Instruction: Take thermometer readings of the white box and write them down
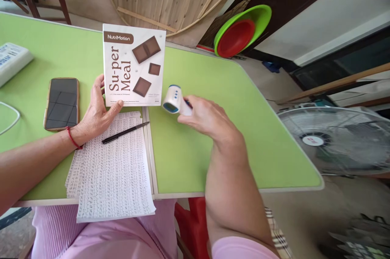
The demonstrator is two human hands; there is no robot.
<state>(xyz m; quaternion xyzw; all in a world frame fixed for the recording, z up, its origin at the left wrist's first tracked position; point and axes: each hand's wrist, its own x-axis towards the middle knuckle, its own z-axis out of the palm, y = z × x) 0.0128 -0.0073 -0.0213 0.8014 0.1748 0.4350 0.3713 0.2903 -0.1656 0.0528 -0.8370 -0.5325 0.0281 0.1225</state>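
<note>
Fingers of the left hand (pixel 99 106) hold the low left corner of a white box (pixel 134 66), which is held over the green table (pixel 231 141), just past some papers (pixel 118 173) full of tiny writing. The right hand (pixel 210 117) has its fingers curled around a white and blue gadget (pixel 172 98), close to the low right corner of the box. A black pen (pixel 125 132) lies on the papers, and a black phone (pixel 62 104) lies flat near the left hand.

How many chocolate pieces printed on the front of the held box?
3 on the box in the left hand: two-segment piece at upper right, small piece below it, third piece lower down. None look hidden on that face.
</note>
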